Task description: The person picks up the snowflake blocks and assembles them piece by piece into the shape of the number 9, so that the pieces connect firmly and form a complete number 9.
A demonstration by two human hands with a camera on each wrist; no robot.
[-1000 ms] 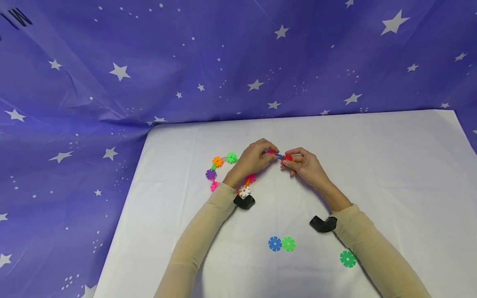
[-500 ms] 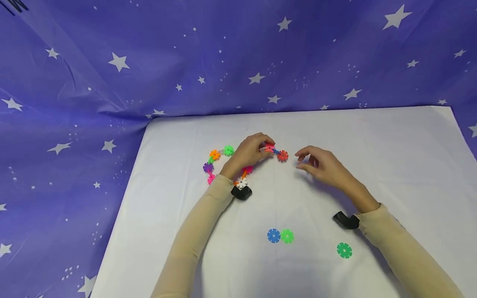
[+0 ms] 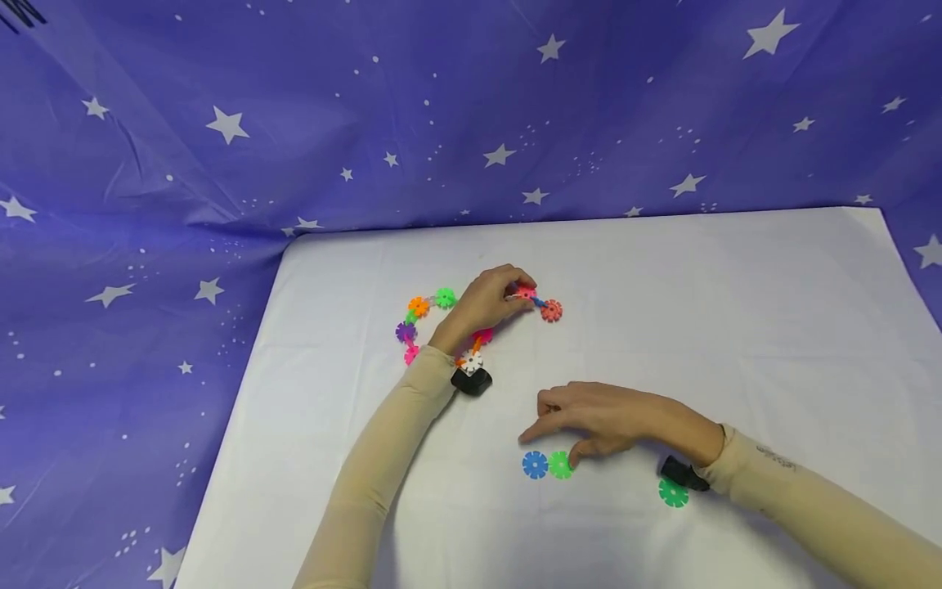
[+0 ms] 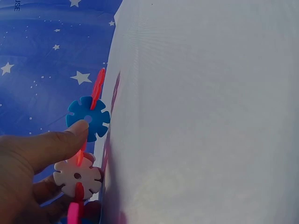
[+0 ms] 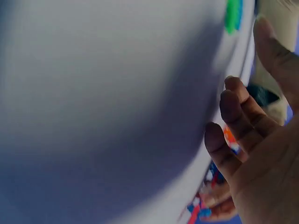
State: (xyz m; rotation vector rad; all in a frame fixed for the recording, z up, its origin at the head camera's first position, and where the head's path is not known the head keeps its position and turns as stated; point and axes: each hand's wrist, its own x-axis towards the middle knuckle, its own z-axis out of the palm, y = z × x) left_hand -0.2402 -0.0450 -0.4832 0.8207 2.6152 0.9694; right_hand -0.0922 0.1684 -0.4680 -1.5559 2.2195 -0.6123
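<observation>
My left hand [image 3: 487,301] pinches a chain of notched plastic snowflake discs. In the left wrist view the thumb lies on a blue disc [image 4: 96,116], with a red disc [image 4: 98,86] slotted in above it and a white disc [image 4: 70,173] below. The red end disc [image 3: 551,311] sticks out to the right of this hand. Part of the chain is hidden behind the hand and sleeve. Fingers spread and holding nothing, my right hand [image 3: 599,415] hovers by a loose light green disc [image 3: 561,465]. Beside that disc lies a loose blue disc [image 3: 535,465].
A darker green disc [image 3: 673,493] lies beneath the right wrist's black camera mount [image 3: 684,474]. Left of the left hand, the chain curves past an orange disc [image 3: 419,307] and a purple disc [image 3: 405,331]. A starry purple cloth [image 3: 441,98] hangs behind the white table [image 3: 736,311].
My right hand has let go of the red end disc and moved down toward the two loose discs near the front. The left hand still holds the chain in nearly the same place.
</observation>
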